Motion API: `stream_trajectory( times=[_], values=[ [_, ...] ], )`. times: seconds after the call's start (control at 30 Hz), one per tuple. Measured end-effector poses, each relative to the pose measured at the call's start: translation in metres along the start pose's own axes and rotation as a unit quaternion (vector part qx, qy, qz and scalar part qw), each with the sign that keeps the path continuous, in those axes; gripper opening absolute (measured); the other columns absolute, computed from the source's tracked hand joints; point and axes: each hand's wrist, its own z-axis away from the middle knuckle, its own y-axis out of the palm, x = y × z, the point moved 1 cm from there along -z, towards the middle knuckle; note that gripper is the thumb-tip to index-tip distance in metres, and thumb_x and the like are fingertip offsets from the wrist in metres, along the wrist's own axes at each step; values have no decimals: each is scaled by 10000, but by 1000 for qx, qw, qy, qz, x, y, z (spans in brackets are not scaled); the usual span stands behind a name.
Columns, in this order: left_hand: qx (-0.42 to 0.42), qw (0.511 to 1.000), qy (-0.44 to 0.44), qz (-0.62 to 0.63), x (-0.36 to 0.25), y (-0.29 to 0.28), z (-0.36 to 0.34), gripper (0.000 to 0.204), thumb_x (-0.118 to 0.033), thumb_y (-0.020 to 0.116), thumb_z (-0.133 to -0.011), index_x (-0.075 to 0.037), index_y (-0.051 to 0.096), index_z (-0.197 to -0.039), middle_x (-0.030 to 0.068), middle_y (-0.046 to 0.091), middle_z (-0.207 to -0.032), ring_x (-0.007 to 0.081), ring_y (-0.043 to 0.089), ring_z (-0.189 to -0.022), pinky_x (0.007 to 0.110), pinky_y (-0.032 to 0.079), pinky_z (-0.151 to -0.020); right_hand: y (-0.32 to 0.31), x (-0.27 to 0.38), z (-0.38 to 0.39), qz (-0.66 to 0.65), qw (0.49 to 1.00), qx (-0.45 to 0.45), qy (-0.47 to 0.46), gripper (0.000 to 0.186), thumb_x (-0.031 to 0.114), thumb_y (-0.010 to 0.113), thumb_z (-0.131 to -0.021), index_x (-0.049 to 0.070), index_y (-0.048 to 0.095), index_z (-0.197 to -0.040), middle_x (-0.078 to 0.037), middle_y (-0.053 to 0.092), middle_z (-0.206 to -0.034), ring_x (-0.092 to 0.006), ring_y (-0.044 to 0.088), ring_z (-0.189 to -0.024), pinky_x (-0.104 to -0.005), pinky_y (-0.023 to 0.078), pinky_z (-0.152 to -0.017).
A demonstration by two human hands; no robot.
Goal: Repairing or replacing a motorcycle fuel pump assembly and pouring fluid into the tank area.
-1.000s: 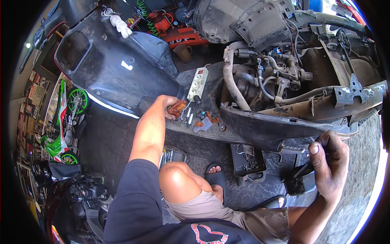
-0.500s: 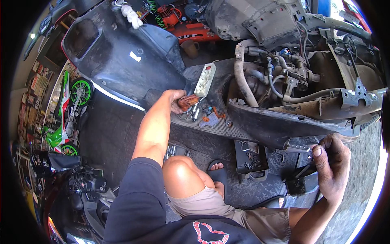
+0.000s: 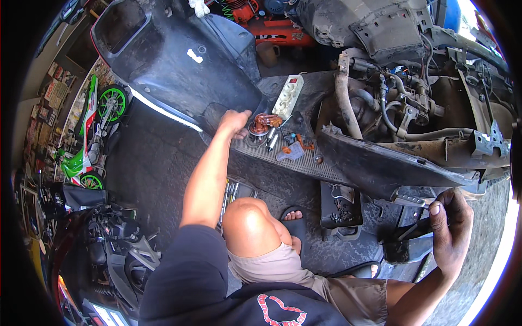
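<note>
My left hand (image 3: 234, 124) is over the scooter's floorboard (image 3: 321, 170), empty, with its fingers partly spread. Just right of it lies a round, orange-brown part (image 3: 265, 124), apart from the fingers. Small metal cylinders (image 3: 273, 142), a grey flat piece with orange bits (image 3: 291, 151) and a white power strip (image 3: 287, 98) lie close by. At the right, my right hand (image 3: 452, 231) is closed, thumb pressed to curled fingers, near a metal footrest (image 3: 414, 198) on the scooter's side. A dark rod (image 3: 416, 228) reaches toward this hand; whether the fingers grip it is hidden.
The stripped scooter's frame and hoses (image 3: 391, 108) fill the upper right. A black tray of small hardware (image 3: 341, 209) and a dark container (image 3: 405, 250) stand on the floor. Tools (image 3: 232, 195) lie beside my knee. A green toy motorbike (image 3: 89, 136) stands left.
My left hand has let go of the orange-brown part, which now lies on the floorboard. The view has shifted slightly; my right hand stays closed near the footrest.
</note>
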Motion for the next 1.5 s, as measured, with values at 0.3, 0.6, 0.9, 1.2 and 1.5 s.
stream_trajectory(
  times=[0.3,0.6,0.9,1.2,1.5],
  values=[
    [255,743,86,613,75,25,63,834,-618,341,-941,135,473,-1276,315,570,-1236,394,589,-1140,486,454,-1022,25,-8,-7,17,997,73,15,285,165,661,-902,-6,491,-751,-29,483,-645,-93,406,-618,-247,329,-552],
    [159,832,37,530,163,48,77,788,-581,530,-894,-29,402,-1442,153,517,-1390,321,519,-1218,444,361,-1074,44,15,-2,178,969,173,-1,165,124,687,-840,-14,681,-931,-196,671,-817,-321,676,-759,-368,519,-691],
    [13,842,125,525,115,51,92,213,-210,534,-953,-16,619,-975,93,664,-765,155,617,-609,281,517,-558,31,7,-6,125,974,184,-33,204,194,689,-883,-6,668,-923,-166,667,-765,-269,667,-678,-347,520,-636],
    [46,835,337,432,-16,38,123,126,-91,548,-945,3,619,-989,59,666,-778,81,584,-619,227,497,-581,-2,27,-6,67,990,120,-11,182,166,693,-878,-3,681,-945,-163,673,-768,-260,673,-690,-339,524,-645],
    [-122,675,577,443,-126,5,236,372,-13,483,-829,7,476,-1200,101,592,-989,89,565,-731,215,497,-611,-70,33,-7,50,997,5,-65,186,167,722,-812,-8,703,-872,-111,692,-739,-212,683,-677,-297,522,-637]
  ],
)
